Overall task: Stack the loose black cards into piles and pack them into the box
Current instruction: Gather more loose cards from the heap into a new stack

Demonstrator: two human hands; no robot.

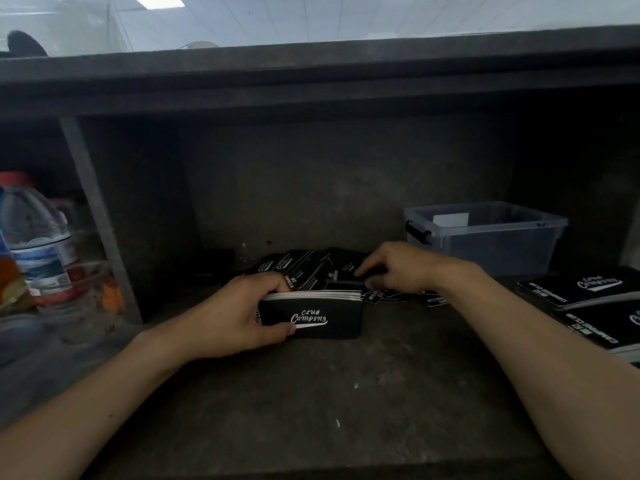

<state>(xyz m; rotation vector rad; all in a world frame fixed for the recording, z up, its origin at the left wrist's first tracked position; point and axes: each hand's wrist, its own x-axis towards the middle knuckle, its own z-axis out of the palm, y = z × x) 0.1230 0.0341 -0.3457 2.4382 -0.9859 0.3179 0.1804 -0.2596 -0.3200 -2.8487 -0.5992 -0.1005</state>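
My left hand [242, 313] grips a thick pile of black cards [322, 315] printed "Club Camping", held on edge on the dark bench with thumb in front and fingers behind. Just behind it lies a heap of loose black cards [311, 268]. My right hand [391, 268] reaches into the right side of that heap, and its curled fingertips pinch a loose card. A clear plastic box [491, 237] with a black latch stands at the back right, beyond my right hand. Two finished card piles [588, 289] lie at the right edge.
A water bottle [31, 237] with a red cap and a clear container [86, 299] stand at the left beside a grey metal post [97, 209]. A dark shelf [311, 74] overhangs the bench. The dark bench top [329, 410] stretches between my forearms.
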